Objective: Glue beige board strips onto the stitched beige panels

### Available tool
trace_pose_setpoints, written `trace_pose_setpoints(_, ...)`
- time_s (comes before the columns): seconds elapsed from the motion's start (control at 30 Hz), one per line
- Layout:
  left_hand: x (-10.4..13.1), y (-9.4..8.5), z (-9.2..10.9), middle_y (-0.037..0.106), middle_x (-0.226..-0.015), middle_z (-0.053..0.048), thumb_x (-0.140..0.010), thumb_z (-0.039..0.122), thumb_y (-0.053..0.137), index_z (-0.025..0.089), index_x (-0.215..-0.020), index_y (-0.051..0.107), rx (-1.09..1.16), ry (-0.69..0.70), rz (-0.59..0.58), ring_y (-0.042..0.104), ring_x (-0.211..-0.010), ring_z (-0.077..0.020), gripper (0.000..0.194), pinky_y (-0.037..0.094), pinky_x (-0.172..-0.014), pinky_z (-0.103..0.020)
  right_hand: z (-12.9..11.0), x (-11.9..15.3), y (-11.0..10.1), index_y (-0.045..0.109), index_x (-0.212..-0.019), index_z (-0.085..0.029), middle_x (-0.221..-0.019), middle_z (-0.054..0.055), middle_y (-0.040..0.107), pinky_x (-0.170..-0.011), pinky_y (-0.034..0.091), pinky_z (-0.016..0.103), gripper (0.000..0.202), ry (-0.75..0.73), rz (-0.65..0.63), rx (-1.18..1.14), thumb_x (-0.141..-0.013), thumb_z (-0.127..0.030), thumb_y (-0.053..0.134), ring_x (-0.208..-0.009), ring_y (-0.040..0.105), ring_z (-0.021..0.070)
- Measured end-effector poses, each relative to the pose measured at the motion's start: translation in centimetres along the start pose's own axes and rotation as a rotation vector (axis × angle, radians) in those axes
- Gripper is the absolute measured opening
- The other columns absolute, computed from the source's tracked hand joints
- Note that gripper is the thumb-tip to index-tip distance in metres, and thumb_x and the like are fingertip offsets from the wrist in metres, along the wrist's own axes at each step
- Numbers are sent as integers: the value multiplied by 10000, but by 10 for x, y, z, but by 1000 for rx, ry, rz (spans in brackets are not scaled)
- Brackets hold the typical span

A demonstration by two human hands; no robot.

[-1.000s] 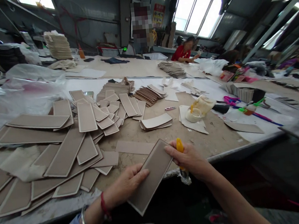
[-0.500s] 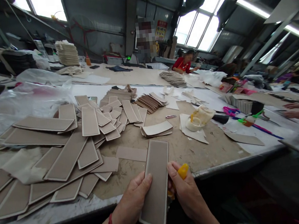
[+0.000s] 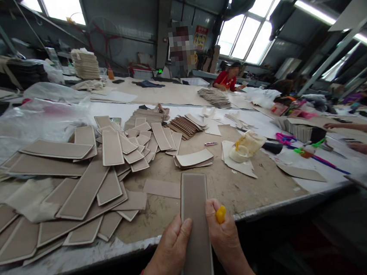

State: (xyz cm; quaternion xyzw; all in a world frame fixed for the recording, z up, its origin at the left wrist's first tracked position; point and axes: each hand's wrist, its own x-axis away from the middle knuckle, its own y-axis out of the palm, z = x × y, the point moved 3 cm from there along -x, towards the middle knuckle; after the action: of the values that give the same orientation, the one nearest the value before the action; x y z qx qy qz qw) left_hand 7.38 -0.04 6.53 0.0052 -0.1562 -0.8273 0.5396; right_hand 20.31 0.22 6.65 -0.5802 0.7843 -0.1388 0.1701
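My left hand [image 3: 174, 246] is closed on the left edge of a long taupe panel [image 3: 196, 227] with a pale border, thumb on its face. The panel stands nearly upright in front of the table's near edge. My right hand [image 3: 223, 233] is closed round a yellow-handled tool [image 3: 221, 214] at the panel's right edge. Only the yellow end shows above the fist; the tool's working part is hidden. Just beyond the panel, a plain taupe strip [image 3: 162, 188] lies flat on the brown work board [image 3: 152, 222].
Loose bordered panels [image 3: 81, 195] heap up at left, beside clear plastic bags [image 3: 39, 121]. A curved stack [image 3: 194, 159], a small red tool [image 3: 210, 143] and a whitish tub [image 3: 239, 153] lie ahead. Another person's arms [image 3: 361, 129] reach in at right; a person in red [image 3: 225, 80] sits farther back.
The panel has turned from a slant to nearly upright. My right hand has tilted into a tighter fist, with less of the yellow tool showing. The arms at far right have shifted.
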Motion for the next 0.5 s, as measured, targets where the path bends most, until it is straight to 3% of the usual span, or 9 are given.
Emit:
trace_pose_setpoints(0.13, 1, 0, -3, 600, -1179, -78, -863, 507, 475, 162, -1187, 547, 31, -9, 6, 548, -1046, -232, 479, 403, -956, -309, -7, 1, -2, 431, -655, -230, -569, -34, 421, -510, 379, 243, 369, -36, 1, -12, -881, -516, 375, -524, 409, 126)
trace_pose_setpoints(0.27, 4, 0, -7, 642, -1089, -84, -851, 524, 493, 183, -1228, 514, 203, -128, -33, 616, -860, -218, 509, 482, -777, -319, -8, 4, -1, 475, -700, -221, -601, -33, 447, -497, 407, 227, 382, 194, -112, -267, -829, -579, 445, -541, 439, 126)
trace_pose_setpoints(0.37, 5, 0, -8, 650, -1065, -84, -855, 507, 504, 187, -1229, 513, 296, -130, -57, 611, -897, -221, 492, 481, -786, -318, -6, 6, 1, 506, -751, -220, -640, -23, 485, -525, 436, 235, 388, 295, -112, -393, -797, -604, 484, -569, 472, 135)
trace_pose_setpoints(0.5, 4, -1, -7, 641, -1095, -75, -849, 512, 509, 181, -1204, 537, 187, -90, -25, 584, -975, -238, 487, 474, -822, -311, -9, 3, 1, 458, -664, -223, -572, -36, 415, -463, 380, 230, 394, 191, -93, -278, -828, -581, 451, -503, 400, 117)
